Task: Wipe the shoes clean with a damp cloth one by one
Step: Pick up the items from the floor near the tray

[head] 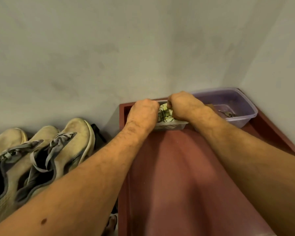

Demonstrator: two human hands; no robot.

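A white cloth with a green and black pattern is bunched between my two hands over a small clear plastic tub. My left hand is closed on its left end and my right hand on its right end. Both fists are tight and close together. Several tan shoes with grey laces stand in a row on the left, toes against the wall, apart from my hands. My left forearm crosses over them.
The tub sits at the far end of a reddish-brown tray-like surface with raised edges. A larger purple-tinted plastic container with a little water stands at the back right corner. A grey wall rises close behind. A dark object lies beside the rightmost shoe.
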